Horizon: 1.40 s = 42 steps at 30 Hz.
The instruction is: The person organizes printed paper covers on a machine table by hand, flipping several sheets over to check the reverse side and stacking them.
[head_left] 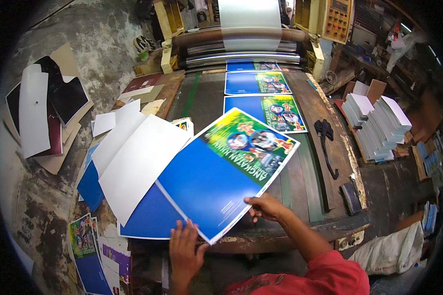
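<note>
A large printed cover sheet (194,167), blue with a green picture panel, lies tilted over the near part of the table. My right hand (267,207) pinches its right-hand edge, thumb on top. My left hand (186,248) is open at the near edge, its spread fingers resting on the sheets. Under the held sheet, another blue sheet (150,219) shows at the left. White sheets (138,162) with blank faces curl over the pile on that side. Beyond, a row of printed sheets (266,110) runs up to the rollers.
A roller machine (241,37) with a translucent film stands at the far end, with a button panel (337,19) beside it. A black strap (325,142) lies on the right. Stacked white-edged sheets (379,123) stand farther right. More printed sheets (86,250) lie at the lower left.
</note>
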### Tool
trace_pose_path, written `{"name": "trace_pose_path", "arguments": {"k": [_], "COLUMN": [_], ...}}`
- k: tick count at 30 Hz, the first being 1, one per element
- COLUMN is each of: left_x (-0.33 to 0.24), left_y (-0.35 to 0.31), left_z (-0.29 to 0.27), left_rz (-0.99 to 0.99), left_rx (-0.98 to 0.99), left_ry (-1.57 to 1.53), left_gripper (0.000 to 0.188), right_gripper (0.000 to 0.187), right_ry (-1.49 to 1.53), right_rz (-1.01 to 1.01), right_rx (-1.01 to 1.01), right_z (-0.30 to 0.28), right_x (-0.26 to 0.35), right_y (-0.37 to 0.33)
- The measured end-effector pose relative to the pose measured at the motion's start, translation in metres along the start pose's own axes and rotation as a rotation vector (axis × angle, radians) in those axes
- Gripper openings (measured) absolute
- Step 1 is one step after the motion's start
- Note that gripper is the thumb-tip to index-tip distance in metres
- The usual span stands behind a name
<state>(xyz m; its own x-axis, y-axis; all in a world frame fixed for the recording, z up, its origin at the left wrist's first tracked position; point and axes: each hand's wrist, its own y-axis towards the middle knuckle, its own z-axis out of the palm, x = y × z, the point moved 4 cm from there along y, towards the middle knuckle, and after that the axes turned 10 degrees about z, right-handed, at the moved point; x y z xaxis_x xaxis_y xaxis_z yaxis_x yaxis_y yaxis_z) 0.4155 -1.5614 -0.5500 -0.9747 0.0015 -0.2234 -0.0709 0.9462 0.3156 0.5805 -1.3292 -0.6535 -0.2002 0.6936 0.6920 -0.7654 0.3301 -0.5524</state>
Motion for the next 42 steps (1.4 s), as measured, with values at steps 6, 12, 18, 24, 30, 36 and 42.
{"name": "trace_pose_path", "arguments": {"k": [6,12,18,24,30,36,42], "left_x": [0.035,0.035,0.053,0.07,-0.012,-0.048,-0.055], "left_y": [-0.028,-0.023,-0.034,-0.034,-0.039,-0.184,-0.27], "left_z": [0.011,0.004,0.0,-0.01,-0.001,0.115,0.182], "left_rz": [0.021,0.062,-0.101,-0.478,0.166,-0.051,-0.039], "left_rx": [-0.139,-0.273,-0.431,-0.68,-0.307,-0.087,0.122], "left_ry": [0.132,0.096,-0.21,-0.608,-0.272,-0.419,-0.483], "left_gripper": [0.033,0.024,0.012,0.011,0.017,0.042,0.024], "right_gripper": [0.022,0.031,0.036,0.048,0.051,0.029,0.041], "right_ry": [0.452,0.618,0.639,0.739,0.082,0.457,0.541], "right_rz": [-0.036,-0.153,-0.201,-0.293,-0.053,0.04,0.007], "right_rx": [-0.202,-0.278,-0.303,-0.439,0.151,-0.174,-0.223], "right_z": [-0.042,-0.08,-0.095,-0.094,0.016,0.019,0.016], "right_x": [-0.043,-0.041,-0.014,-0.004,-0.025,-0.114,-0.158], "right_y": [0.019,0.077,0.102,0.079,-0.032,-0.057,-0.042]}}
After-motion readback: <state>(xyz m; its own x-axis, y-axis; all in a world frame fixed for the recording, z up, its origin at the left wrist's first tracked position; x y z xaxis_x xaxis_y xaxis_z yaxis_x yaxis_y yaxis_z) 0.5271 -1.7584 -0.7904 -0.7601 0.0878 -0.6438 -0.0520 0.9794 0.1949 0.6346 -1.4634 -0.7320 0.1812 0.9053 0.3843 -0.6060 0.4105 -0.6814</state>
